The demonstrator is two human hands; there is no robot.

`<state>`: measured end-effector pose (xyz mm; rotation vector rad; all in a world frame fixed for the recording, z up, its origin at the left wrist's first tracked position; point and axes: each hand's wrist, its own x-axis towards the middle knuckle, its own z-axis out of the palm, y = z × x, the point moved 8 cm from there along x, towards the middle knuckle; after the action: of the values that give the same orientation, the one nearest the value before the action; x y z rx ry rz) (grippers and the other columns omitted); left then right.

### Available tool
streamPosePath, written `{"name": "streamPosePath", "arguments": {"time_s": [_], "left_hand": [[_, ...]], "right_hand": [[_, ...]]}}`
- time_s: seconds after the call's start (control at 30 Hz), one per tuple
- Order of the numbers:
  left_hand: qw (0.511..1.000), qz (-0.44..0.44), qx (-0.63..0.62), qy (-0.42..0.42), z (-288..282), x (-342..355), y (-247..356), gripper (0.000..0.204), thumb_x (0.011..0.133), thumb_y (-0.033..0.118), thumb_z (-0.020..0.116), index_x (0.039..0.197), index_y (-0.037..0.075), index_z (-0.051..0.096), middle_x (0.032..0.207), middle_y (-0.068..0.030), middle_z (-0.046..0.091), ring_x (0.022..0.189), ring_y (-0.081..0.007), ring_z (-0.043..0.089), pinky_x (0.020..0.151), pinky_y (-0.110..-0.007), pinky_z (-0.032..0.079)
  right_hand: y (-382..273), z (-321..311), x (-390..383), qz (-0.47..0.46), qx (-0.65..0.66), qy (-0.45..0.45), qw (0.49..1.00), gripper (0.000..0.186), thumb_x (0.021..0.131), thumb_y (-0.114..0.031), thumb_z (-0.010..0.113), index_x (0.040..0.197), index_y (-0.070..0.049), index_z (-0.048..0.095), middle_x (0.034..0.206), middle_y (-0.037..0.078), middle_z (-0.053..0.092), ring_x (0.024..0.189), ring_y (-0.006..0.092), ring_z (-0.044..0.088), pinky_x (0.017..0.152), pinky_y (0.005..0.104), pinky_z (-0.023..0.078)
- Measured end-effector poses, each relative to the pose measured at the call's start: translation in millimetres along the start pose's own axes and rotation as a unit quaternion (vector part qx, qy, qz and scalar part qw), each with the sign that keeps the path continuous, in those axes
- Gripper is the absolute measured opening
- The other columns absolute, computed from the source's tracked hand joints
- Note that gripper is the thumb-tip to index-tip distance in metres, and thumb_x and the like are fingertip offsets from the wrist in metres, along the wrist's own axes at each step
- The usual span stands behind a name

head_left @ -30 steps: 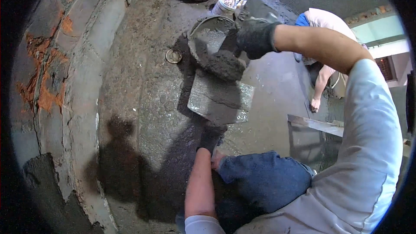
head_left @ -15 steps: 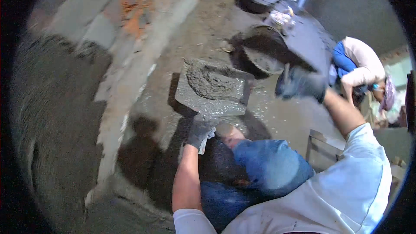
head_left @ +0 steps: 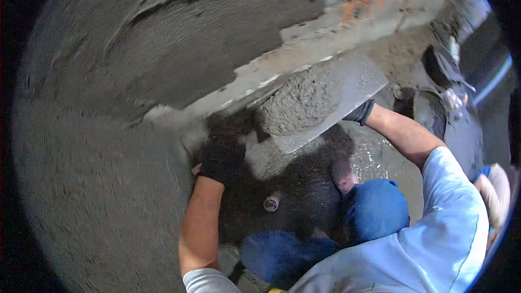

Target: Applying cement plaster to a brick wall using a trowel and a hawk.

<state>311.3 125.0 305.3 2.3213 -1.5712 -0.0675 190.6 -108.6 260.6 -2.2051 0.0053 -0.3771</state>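
A flat grey mortar board (head_left: 361, 78) carries a heap of wet mortar (head_left: 306, 100) and slants along the foot of the wall. My right hand (head_left: 361, 113), in a dark glove, holds the board at its near right edge; the fingers are partly hidden beneath it. Deep in shadow by the corner of the plastered walls is my left hand (head_left: 221, 161), also dark-gloved. Its fingers, and anything in them, cannot be made out. Fresh grey plaster (head_left: 217, 38) covers much of the wall, ending in a ragged edge above a bare pale strip.
A short pipe stub (head_left: 271, 203) rises from the dark wet floor near my knees (head_left: 377, 209). Bare brick (head_left: 363, 0) shows at the upper right. Black tubs (head_left: 431, 111) stand to the right, with another person (head_left: 495, 190) crouched at the far right edge.
My view has swung left toward the corner. The board is now by the wall with my right hand at its edge; earlier my left hand was at its near side. My left hand has moved away.
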Motion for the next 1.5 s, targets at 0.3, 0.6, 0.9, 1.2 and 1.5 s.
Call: {"name": "streamPosePath", "arguments": {"time_s": [0.3, 0.6, 0.9, 1.2, 1.5], "left_hand": [[0.940, -0.339, -0.011, -0.034, 70.6, -157.8, -75.7, 0.026, 0.080, 0.029, 0.052, 0.095, 0.009, 0.058, 0.088, -0.0115, 0.060, 0.080, -0.0294, 0.056, 0.072, -0.044, 0.043], [0.806, -0.460, -0.372, -0.034, 157.8, -217.8, -65.2, 0.023, 0.080, 0.032, 0.052, 0.087, 0.010, 0.056, 0.078, -0.0082, 0.057, 0.070, -0.0268, 0.053, 0.065, -0.042, 0.042], [0.565, -0.417, -0.708, -0.077, 221.4, -215.9, -55.5, 0.023, 0.079, 0.034, 0.052, 0.079, 0.012, 0.054, 0.069, -0.0049, 0.053, 0.060, -0.0241, 0.050, 0.058, -0.040, 0.041], [0.270, -0.331, -0.894, -0.135, 263.8, -226.4, -44.2, 0.025, 0.079, 0.037, 0.052, 0.072, 0.013, 0.052, 0.061, -0.0020, 0.050, 0.052, -0.0217, 0.047, 0.051, -0.038, 0.040], [0.324, -0.417, -0.844, -0.089, 230.5, -180.1, -36.7, 0.028, 0.084, 0.040, 0.047, 0.065, 0.019, 0.043, 0.049, 0.0060, 0.035, 0.039, -0.0121, 0.034, 0.036, -0.029, 0.029]], "right_hand": [[-107.6, 169.4, 105.4, -0.240, -0.110, -0.095, 0.960, 0.037, 0.084, -0.035, 0.051, 0.111, -0.011, 0.057, 0.110, 0.011, 0.057, 0.102, 0.0276, 0.053, 0.090, 0.0391, 0.041], [-88.0, 313.5, 203.6, 0.011, -0.295, -0.237, 0.925, 0.036, 0.076, -0.031, 0.052, 0.101, -0.006, 0.060, 0.100, 0.017, 0.062, 0.091, 0.0317, 0.060, 0.074, 0.0404, 0.047], [-141.9, 292.0, 242.2, -0.021, -0.277, -0.226, 0.934, 0.033, 0.064, -0.029, 0.058, 0.086, -0.004, 0.065, 0.089, 0.017, 0.063, 0.083, 0.0325, 0.061, 0.069, 0.0410, 0.048], [-197.9, 281.2, 257.1, -0.043, -0.239, -0.224, 0.944, 0.023, 0.061, -0.024, 0.057, 0.071, -0.004, 0.064, 0.083, 0.016, 0.064, 0.071, 0.0289, 0.062, 0.062, 0.0387, 0.048], [-226.8, 159.2, 254.5, -0.120, -0.205, -0.049, 0.970, 0.041, 0.068, -0.038, 0.055, 0.073, 0.003, 0.059, 0.076, 0.024, 0.058, 0.070, 0.0344, 0.060, 0.064, 0.0413, 0.045]]}}
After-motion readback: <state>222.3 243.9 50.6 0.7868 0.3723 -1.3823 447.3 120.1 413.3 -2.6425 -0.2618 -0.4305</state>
